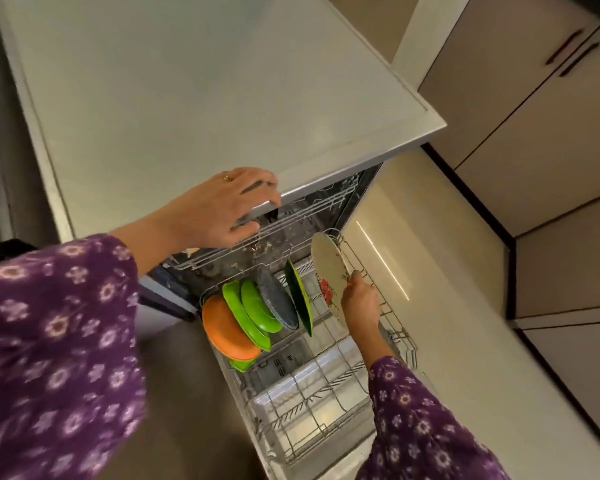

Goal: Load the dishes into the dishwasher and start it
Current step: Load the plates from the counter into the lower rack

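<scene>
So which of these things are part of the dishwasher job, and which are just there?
Job: floral plate in right hand, racked plates, lower rack, upper rack gripped by left hand.
Just there: counter, cabinets.

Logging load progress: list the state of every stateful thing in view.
Wire lower dishwasher rack: pulled out, partly loaded.
Round orange plate: standing in rack.
White floral round plate: upright, gripped by right hand.
Left hand: grips silver dishwasher front edge.
Beige cabinet doors: shut.

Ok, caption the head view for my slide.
Right hand holds floral plate in lower rack; left hand grips the dishwasher's top edge.
</scene>
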Motion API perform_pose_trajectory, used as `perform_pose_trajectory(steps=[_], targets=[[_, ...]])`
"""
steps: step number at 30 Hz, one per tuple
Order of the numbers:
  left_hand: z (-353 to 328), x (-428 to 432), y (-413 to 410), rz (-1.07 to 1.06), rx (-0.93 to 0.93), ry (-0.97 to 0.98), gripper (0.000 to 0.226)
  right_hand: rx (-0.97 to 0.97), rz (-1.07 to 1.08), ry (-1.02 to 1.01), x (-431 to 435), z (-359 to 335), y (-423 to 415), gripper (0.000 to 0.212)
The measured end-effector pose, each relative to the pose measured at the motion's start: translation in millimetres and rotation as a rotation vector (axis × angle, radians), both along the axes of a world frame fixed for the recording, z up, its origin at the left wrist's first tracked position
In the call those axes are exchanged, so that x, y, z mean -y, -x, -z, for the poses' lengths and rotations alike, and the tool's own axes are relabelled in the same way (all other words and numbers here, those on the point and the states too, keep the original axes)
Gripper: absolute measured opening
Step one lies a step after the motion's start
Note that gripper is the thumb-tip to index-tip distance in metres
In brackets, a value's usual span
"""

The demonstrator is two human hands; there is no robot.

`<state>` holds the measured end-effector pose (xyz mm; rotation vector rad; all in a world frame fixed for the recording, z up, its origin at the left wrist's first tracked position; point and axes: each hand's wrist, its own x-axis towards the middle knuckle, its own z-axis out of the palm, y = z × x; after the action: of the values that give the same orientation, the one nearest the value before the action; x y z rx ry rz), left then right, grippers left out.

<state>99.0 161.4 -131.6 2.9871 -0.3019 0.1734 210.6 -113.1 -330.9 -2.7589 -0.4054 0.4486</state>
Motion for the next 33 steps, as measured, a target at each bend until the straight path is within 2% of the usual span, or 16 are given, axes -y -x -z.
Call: perform_pose_trajectory(steps=[7,19,25,29,31,33], targets=[[7,-7,-5,0.027,0.032,0.050,0.036,-0.030,-0.056,-0.031,-30,54,-28,0.036],[14,-11,-8,0.047,0.071,0.094,0.032,-0.097,-0.160,-0.015,-55,111,-35,0.027],[12,-10,-7,0.024,0.057,0.081,0.033,-0.129,-0.060,-0.032,-49,128,-38,0.025],[11,-9,-6,0.007,0.051,0.082,0.032,-0.185,-0.101,0.019,-45,128,-49,0.022],[10,-8,-6,0.002,0.051,0.080,0.032,-0.110,-0.102,0.116,-45,127,-42,0.026],[9,-8,-6,0.007,0.046,0.084,0.031,0.090,-0.205,0.144,-47,129,-27,0.040]])
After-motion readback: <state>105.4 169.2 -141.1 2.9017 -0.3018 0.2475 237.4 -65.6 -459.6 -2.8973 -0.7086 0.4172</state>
